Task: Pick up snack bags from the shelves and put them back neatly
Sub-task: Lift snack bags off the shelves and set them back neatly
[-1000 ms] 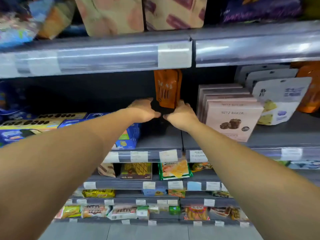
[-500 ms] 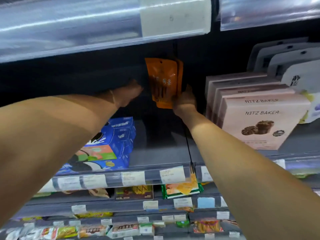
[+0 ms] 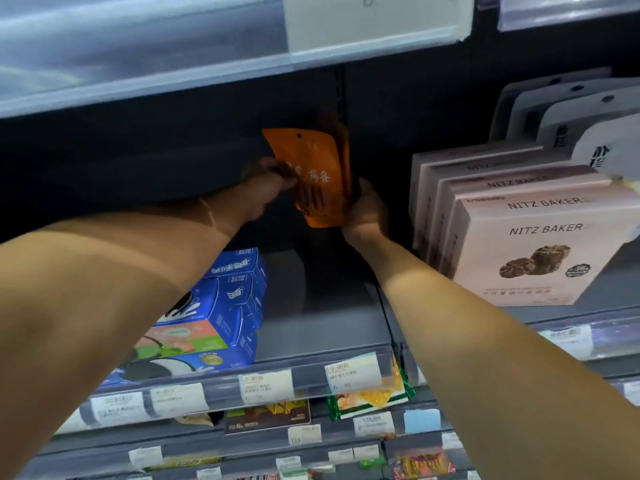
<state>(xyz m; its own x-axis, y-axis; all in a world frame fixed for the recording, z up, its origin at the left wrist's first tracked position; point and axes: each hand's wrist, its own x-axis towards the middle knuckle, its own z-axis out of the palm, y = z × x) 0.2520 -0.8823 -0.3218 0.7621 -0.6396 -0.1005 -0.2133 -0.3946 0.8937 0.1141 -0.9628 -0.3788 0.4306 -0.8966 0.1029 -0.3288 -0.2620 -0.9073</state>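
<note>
- My left hand (image 3: pixel 266 188) pinches the orange snack bag (image 3: pixel 311 174) on its left edge.
- My right hand (image 3: pixel 363 209) grips its right side, low down.
- The bag stands up deep on the shelf (image 3: pixel 322 306); its white writing is blurry.
- The pink boxes (image 3: pixel 533 251) say "NITZ BAKER".

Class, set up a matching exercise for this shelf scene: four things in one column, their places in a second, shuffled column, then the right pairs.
Things:
1. flat orange snack bags
2. blue cardboard cookie boxes
3. pale pink Nitz Baker boxes
4. grey-white hanging pouches

Places:
A. right, in a row on the shelf
B. held between both hands
C. far right, behind the boxes
D. left, under the left forearm

Pairs: 1-B, 2-D, 3-A, 4-C
</note>
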